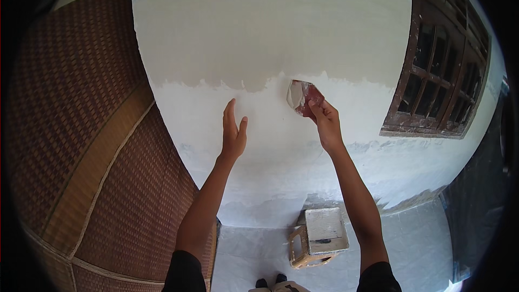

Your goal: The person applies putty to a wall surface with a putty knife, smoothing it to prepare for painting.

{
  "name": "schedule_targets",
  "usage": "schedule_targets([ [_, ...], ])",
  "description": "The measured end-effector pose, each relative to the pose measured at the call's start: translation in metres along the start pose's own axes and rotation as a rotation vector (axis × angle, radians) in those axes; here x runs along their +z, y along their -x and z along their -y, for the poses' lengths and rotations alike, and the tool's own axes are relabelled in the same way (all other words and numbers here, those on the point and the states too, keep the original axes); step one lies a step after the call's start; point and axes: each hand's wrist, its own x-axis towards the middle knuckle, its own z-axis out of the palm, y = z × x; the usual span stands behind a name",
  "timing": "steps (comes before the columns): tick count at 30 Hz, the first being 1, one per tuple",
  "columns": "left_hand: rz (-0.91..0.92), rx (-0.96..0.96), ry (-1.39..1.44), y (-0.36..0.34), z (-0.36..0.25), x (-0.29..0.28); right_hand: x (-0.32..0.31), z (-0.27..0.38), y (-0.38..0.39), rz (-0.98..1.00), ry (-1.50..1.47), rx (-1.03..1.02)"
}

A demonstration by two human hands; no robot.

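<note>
My right hand (pixel 328 124) grips a dark red, flat putty scraper (pixel 313 99) by its near edge. A patch of pale putty (pixel 295 94) lies on the scraper's left side, in front of the wall. My left hand (pixel 233 134) is raised before the wall with nothing in it, its fingers stretched upward and the thumb apart. The wall (pixel 270 32) has a damp-looking beige-grey coat on its upper part. That coat ends in a ragged line just above both hands, and the surface below is whiter.
A yellowish stool (pixel 298 259) on the grey floor sheet (pixel 254 254) holds a putty-smeared square tray (pixel 326 227). Woven brown matting (pixel 81 75) covers the left side. A brown wooden window (pixel 438 70) is set in the wall at right. My feet (pixel 271 281) show at the bottom.
</note>
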Motion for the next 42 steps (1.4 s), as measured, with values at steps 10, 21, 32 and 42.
schedule_targets([
  [10, -0.060, 0.146, -0.204, -0.026, 0.030, -0.001, 0.038, -0.019, -0.039, 0.122, 0.972, -1.099],
  [21, -0.153, 0.249, -0.276, -0.047, 0.059, -0.001, 0.038, -0.054, -0.064, 0.080, 1.124, -1.217],
  [32, -0.058, 0.326, -0.436, -0.047, 0.094, -0.004, 0.044, -0.079, -0.063, 0.013, 1.318, -1.139],
  [42, -0.092, 0.373, -0.540, -0.047, 0.116, 0.002, 0.052, -0.092, -0.065, -0.023, 1.510, -1.074],
])
